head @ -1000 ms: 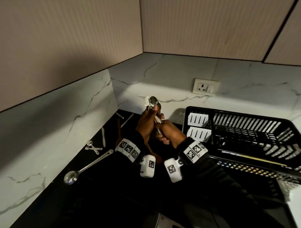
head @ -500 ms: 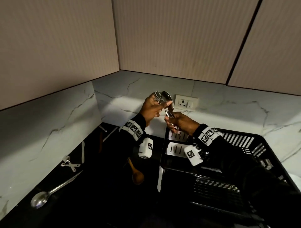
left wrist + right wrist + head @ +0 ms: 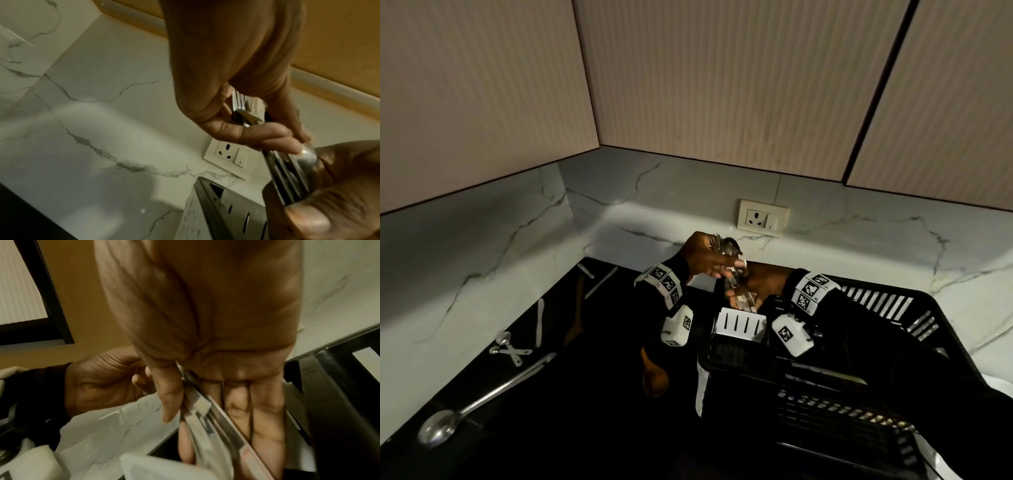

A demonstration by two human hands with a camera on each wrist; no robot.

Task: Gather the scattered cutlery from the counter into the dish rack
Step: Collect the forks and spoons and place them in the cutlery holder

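Note:
Both hands hold one bundle of steel cutlery (image 3: 736,274) over the white slotted cutlery holder (image 3: 739,323) at the near-left corner of the black dish rack (image 3: 876,404). My left hand (image 3: 717,265) grips the fork and spoon heads at the top. My right hand (image 3: 751,291) pinches the handles lower down, its thumb (image 3: 170,402) pressing them against the fingers. The handles (image 3: 216,418) point down, their tips just above the holder (image 3: 164,467). In the left wrist view the left hand (image 3: 246,129) curls round the fork tines and the bundle (image 3: 287,178) runs into the right hand.
On the black counter to the left lie a large steel spoon (image 3: 482,401), crossed measuring spoons (image 3: 510,349), a wooden spoon (image 3: 654,373), a white utensil (image 3: 540,320), a wooden spatula (image 3: 577,315) and more pieces near the corner (image 3: 601,282). A wall socket (image 3: 762,219) sits behind the rack.
Both hands carried the bundle to the right, from over the counter to above the rack's cutlery holder, then lowered it with the handles pointing down.

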